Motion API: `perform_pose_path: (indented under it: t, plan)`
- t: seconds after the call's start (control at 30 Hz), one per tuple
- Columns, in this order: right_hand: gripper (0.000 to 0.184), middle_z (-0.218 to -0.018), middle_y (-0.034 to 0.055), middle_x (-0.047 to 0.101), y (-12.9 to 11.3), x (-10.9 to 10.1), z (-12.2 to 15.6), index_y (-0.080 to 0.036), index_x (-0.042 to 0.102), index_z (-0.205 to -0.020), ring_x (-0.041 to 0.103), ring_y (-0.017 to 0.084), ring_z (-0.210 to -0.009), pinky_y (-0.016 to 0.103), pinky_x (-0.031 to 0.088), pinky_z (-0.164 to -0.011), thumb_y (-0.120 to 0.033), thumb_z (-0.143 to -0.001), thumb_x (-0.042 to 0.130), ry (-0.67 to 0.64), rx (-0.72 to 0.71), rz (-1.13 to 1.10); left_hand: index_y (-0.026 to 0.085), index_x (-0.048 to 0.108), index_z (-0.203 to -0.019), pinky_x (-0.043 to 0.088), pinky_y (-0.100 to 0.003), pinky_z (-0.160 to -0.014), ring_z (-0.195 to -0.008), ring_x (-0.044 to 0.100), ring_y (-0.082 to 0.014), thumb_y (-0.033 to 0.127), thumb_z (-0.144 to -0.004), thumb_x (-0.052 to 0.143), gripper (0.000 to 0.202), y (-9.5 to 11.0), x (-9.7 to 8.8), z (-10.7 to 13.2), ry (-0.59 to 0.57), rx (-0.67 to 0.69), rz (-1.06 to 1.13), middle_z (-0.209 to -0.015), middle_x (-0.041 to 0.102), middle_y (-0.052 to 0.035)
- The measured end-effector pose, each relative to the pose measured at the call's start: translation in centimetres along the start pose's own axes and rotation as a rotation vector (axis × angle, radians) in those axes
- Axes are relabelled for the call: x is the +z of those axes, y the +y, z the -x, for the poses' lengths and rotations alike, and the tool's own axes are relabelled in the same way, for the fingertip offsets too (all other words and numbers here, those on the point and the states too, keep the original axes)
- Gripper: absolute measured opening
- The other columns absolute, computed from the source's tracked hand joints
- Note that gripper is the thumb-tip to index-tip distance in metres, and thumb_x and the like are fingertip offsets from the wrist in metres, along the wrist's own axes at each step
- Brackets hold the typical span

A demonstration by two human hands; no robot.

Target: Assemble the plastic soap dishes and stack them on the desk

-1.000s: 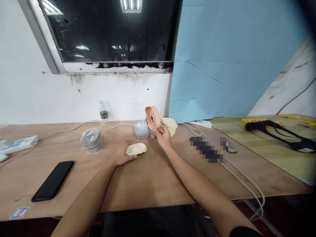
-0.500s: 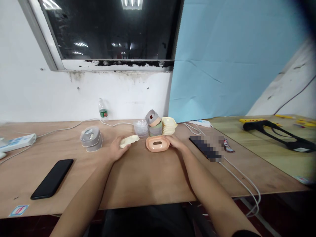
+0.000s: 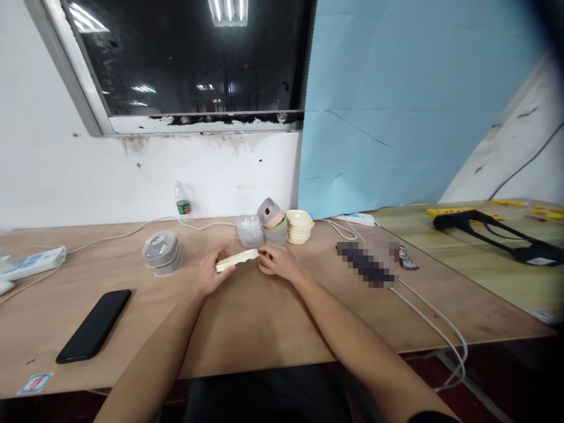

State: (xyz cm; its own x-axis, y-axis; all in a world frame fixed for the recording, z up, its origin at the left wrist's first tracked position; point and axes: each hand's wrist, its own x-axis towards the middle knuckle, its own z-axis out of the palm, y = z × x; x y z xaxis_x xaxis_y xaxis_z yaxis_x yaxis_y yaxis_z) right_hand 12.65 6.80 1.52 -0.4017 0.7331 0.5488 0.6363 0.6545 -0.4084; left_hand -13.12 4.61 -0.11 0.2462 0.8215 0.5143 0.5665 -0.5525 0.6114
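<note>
My left hand [image 3: 212, 271] is closed round the left end of a shallow cream plastic tray [image 3: 238, 259], seen nearly edge-on and slightly tilted. Just to its right is my right hand [image 3: 279, 262], fingers bent and turned inward, with its fingertips by the tray's right end. A peach oval plastic dish [image 3: 265, 269] is in the right hand, mostly covered by the fingers. Behind the hands stand a stack of cream trays [image 3: 300, 228], clear plastic pieces [image 3: 249, 231], and grey, peach and green shells [image 3: 270, 213] piled together.
Grey containers [image 3: 163, 252] are stacked at left, behind a black phone [image 3: 94, 326]. A plastic bottle [image 3: 182, 201] stands by the wall. Power strips [image 3: 37, 264] and white cables lie around; a blurred dark object [image 3: 365, 264] and a small wrapper [image 3: 407, 258] are at right.
My right hand has moved left with the peach dish, which has turned from showing its slotted face to being mostly hidden. The cream tray stays in my left hand, slightly turned.
</note>
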Motion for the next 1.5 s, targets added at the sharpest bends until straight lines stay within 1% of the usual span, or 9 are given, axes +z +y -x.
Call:
perform_pose_path:
  t: [0.17,0.3,0.43,0.63,0.93,1.07,1.23,1.33,1.5]
  plan:
    - [0.030,-0.073,0.0040,0.063,1.5,-0.7,0.3,-0.020,0.061,-0.077,0.055,0.017,-0.069,0.027,0.042,-0.068,-0.040,-0.090,0.042,0.319,0.148,-0.049,0.018,0.043,-0.132,0.042,-0.039,-0.097,-0.112,0.056,-0.0267,0.056,-0.080,0.050,0.065,-0.4,-1.3,-0.2,0.157,0.100,-0.062,-0.122,0.059,-0.0110]
    - [0.033,-0.067,0.0008,0.060,3.4,-2.5,0.3,-0.019,0.058,-0.081,0.055,0.015,-0.065,0.026,0.042,-0.065,-0.046,-0.090,0.041,0.543,0.312,-0.135,0.019,0.053,-0.120,0.028,-0.043,-0.108,-0.124,0.044,-0.0273,0.048,-0.082,0.052,0.047,-0.7,-3.8,-0.5,0.472,0.014,-0.368,-0.126,0.054,-0.0112]
    - [0.030,-0.074,0.0017,0.064,4.6,-2.5,0.4,-0.020,0.063,-0.085,0.058,0.016,-0.068,0.026,0.043,-0.064,-0.047,-0.086,0.052,0.225,0.254,-0.124,0.018,0.056,-0.116,0.016,-0.054,-0.108,-0.135,0.026,-0.0326,0.046,-0.081,0.055,0.045,-1.7,-6.2,-0.3,0.731,-0.216,-0.601,-0.138,0.041,-0.0146]
    - [0.030,-0.099,0.0082,0.066,4.5,-0.9,0.1,-0.020,0.066,-0.110,0.058,0.021,-0.090,0.031,0.042,-0.079,-0.031,-0.083,0.058,-0.035,0.085,0.022,0.019,0.052,-0.121,0.015,-0.065,-0.102,-0.132,0.021,-0.0447,0.062,-0.069,0.063,0.068,-3.8,-7.0,0.4,0.735,-0.605,-0.577,-0.147,0.022,-0.0183]
    - [0.017,-0.072,0.0046,0.068,3.8,-0.6,-0.1,-0.020,0.071,-0.071,0.058,0.018,-0.071,0.030,0.040,-0.068,-0.029,-0.078,0.059,-0.076,0.062,0.024,0.016,0.043,-0.125,0.027,-0.054,-0.104,-0.130,0.027,-0.0393,0.052,-0.069,0.070,0.072,-6.3,-7.0,0.9,0.845,-0.588,-0.371,-0.145,0.019,-0.0184]
    - [0.019,-0.069,0.0021,0.067,4.6,-1.0,-0.2,-0.018,0.068,-0.070,0.057,0.016,-0.065,0.026,0.042,-0.060,-0.030,-0.077,0.055,0.177,0.263,-0.248,0.018,0.043,-0.126,0.030,-0.050,-0.105,-0.127,0.034,-0.0326,0.048,-0.072,0.069,0.067,-6.8,-7.4,1.1,0.906,-0.549,-0.357,-0.136,0.032,-0.0153]
    - [0.025,-0.065,0.0019,0.063,7.6,-3.0,-0.6,-0.014,0.063,-0.073,0.055,0.013,-0.057,0.024,0.043,-0.054,-0.038,-0.075,0.056,0.803,0.519,-0.514,0.017,0.046,-0.124,0.029,-0.043,-0.108,-0.129,0.034,-0.0284,0.046,-0.075,0.066,0.061,-4.9,-6.7,0.5,0.908,-0.324,-0.416,-0.135,0.033,-0.0136]
    - [0.022,-0.054,-0.0018,0.058,9.6,-4.0,-0.5,-0.014,0.059,-0.076,0.047,0.010,-0.042,0.022,0.038,-0.042,-0.036,-0.071,0.058,1.038,0.717,-0.644,0.020,0.048,-0.123,0.031,-0.040,-0.108,-0.129,0.036,-0.0267,0.045,-0.074,0.066,0.058,-3.8,-5.3,0.0,0.753,-0.206,-0.402,-0.136,0.035,-0.0118]
    - [0.037,-0.053,-0.0041,0.060,11.1,-4.2,-0.3,-0.015,0.053,-0.097,0.053,0.010,-0.040,0.017,0.039,-0.036,-0.023,-0.062,0.062,1.126,0.813,-0.828,0.025,0.055,-0.118,0.035,-0.040,-0.107,-0.125,0.044,-0.0269,0.046,-0.071,0.069,0.053,-3.1,-2.6,-0.3,0.439,-0.110,-0.348,-0.134,0.041,-0.0083]
